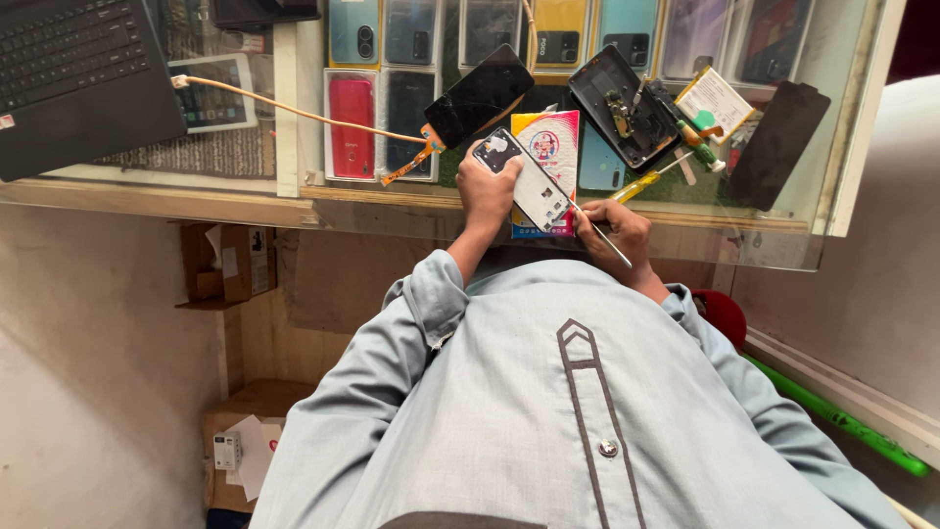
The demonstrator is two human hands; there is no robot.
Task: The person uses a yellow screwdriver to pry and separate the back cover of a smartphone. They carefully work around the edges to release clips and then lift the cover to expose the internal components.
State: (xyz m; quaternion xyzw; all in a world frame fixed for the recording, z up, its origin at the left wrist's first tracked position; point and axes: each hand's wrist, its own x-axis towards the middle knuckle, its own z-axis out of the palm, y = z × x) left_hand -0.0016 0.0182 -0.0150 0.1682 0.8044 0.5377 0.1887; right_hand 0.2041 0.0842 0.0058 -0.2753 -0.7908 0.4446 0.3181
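Left hand (487, 189) grips an opened phone (522, 176) by its far left end, fingers wrapped round the edge, holding it tilted over the near edge of the glass counter (294, 147) so its bare white inside faces up where it can be worked on; right hand (617, 230) is pinched round a thin metal tool (599, 231), pen-style, tip at the phone's near right corner, wrist near the counter edge, likely for steadiness. Under the phone lies a colourful packet (551, 142), seemingly a work mat. Just far of it a black screen panel (480, 95) lies loose with an orange ribbon cable (416, 162) hanging off it. To the right a black phone shell (619, 106), green-handled screwdriver (700, 147) and yellow-handled screwdriver (636, 184) sit within easy reach. Far left a laptop (78, 78); cased phones on display under the glass
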